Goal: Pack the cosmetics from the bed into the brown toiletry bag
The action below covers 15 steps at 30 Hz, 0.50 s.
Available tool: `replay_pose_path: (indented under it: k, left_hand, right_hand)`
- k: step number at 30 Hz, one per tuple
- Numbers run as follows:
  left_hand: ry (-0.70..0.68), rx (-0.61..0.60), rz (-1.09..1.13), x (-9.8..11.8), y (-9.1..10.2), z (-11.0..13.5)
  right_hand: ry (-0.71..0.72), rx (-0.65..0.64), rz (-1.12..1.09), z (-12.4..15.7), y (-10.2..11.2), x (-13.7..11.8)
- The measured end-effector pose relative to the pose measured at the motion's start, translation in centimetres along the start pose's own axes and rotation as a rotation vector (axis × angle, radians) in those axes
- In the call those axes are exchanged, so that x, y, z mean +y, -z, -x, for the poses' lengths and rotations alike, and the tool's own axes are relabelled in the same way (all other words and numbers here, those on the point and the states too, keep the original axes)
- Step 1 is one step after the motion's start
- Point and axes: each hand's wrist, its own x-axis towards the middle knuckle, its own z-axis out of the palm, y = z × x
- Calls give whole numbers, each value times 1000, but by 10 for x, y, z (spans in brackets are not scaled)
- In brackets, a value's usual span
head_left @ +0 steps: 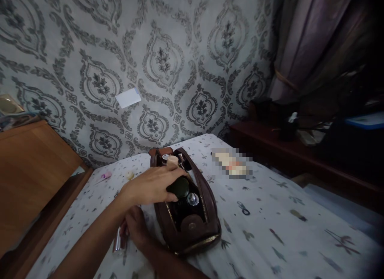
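A dark brown zippered bag point(192, 237) lies unzipped on the bed, with several small containers inside. Over its opening, my left hand point(154, 185) has its thumb and fingers closed about a dark green round-topped container point(181, 187). Just beside that container is a clear faceted round cap point(193, 199). A peach-coloured cap point(172, 160) and a white-topped bottle point(165, 158) stand at the bag's far end. Crossing beneath my left forearm, my right hand point(136, 227) has curled fingers at the upper end of a shiny pink tube point(119, 243); my left wrist partly covers these fingers.
The bed point(261, 227) has a white patterned sheet. On it lie a pixelated item point(231, 163), a pink item point(106, 175) and a small cream-coloured item point(130, 175). A wooden panel point(36, 171) borders the left; a dark red ledge point(255, 139) with objects borders the right.
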Motion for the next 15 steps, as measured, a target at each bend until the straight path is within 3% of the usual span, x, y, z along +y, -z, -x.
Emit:
replay_pose_path:
  k: [3, 7, 12, 15]
  left_hand:
    - [-6, 118, 73, -4, 9, 2]
    - [113, 380, 29, -20, 6, -7]
    - [82, 367, -14, -38, -11, -21]
    - [79, 350, 36, -36, -8, -22]
  right_hand:
    - [4, -33, -36, 1, 1, -3]
    - [12, -54, -24, 3, 2, -9]
    - [20, -44, -16, 4, 1, -11]
    - [3, -34, -18, 3, 0, -11]
